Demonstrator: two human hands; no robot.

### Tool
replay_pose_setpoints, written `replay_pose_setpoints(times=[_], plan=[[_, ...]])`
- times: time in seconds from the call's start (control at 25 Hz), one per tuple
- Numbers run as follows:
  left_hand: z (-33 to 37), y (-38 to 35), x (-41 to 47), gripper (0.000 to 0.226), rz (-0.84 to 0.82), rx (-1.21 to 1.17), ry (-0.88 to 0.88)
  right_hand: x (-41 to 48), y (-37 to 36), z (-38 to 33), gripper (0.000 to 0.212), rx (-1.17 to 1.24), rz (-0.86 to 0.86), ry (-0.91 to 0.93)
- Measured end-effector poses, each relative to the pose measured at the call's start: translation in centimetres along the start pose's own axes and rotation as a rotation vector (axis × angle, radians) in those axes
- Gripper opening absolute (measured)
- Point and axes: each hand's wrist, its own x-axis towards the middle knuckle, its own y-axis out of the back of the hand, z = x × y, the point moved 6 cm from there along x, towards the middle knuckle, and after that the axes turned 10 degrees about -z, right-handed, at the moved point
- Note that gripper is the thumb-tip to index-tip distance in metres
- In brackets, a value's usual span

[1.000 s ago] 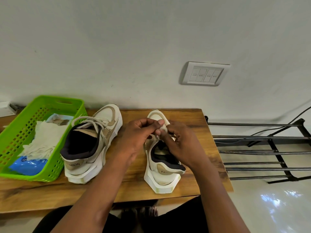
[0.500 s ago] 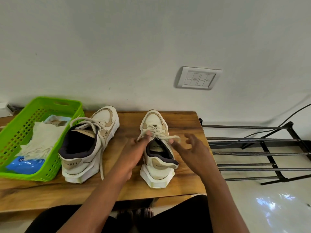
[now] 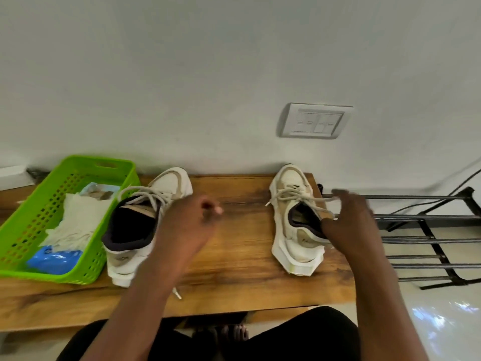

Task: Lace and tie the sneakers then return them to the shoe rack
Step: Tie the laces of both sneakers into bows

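Two white-and-beige sneakers stand on the wooden table (image 3: 247, 259), toes toward the wall. The left sneaker (image 3: 125, 256) sits beside the green basket, its laces loose over the tongue and one lace end (image 3: 177, 293) trailing toward the front edge. My left hand (image 3: 190, 225) hovers just right of it, blurred, fingers loosely curled, holding nothing. The right sneaker (image 3: 291, 251) is near the table's right edge, laced. My right hand (image 3: 348, 225) grips its outer side, thumb at the collar. The black metal shoe rack (image 3: 429, 241) stands right of the table.
A green plastic basket (image 3: 86, 267) at the table's left holds a pale cloth (image 3: 78, 222) and a blue packet (image 3: 52, 259). A switch plate (image 3: 315, 121) is on the wall above. A cable (image 3: 463, 183) runs behind the rack. My knees are under the table's front edge.
Both hands left the right sneaker's laces. My right hand took the sneaker by its side and slid it right toward the table edge. My left hand swung left toward the other sneaker.
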Motion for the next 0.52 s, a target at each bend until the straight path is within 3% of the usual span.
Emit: replay_pose_setpoints(times=[0.08, 0.16, 0.24, 0.32, 0.4, 0.52], plan=[[-3.5, 5.0, -1.8, 0.025, 0.227, 0.236, 0.127, -1.2, -0.1, -3.3, 0.063, 0.056, 0.143, 0.135], [-6.1, 5.3, -2.3, 0.035, 0.124, 0.396, 0.261, -2.5, -2.0, -7.2, 0.047, 0.188, 0.138, 0.316], [-7.1, 3.6, -2.0, 0.039, -0.017, 0.504, 0.32, -4.0, -5.6, -10.1, 0.037, 0.233, -0.024, 0.437], [-5.6, 2.0, -1.5, 0.038, -0.038, 0.479, 0.25, -4.8, -9.2, -11.3, 0.035, 0.201, -0.212, 0.492], [-2.1, -0.6, -1.8, 0.035, -0.059, 0.418, 0.117, -4.8, -11.6, -10.8, 0.033, 0.235, -0.424, 0.434], [2.3, -5.2, -4.1, 0.029, -0.25, 0.305, -0.076, -4.1, -12.0, -9.1, 0.032, 0.366, -0.58, 0.354]])
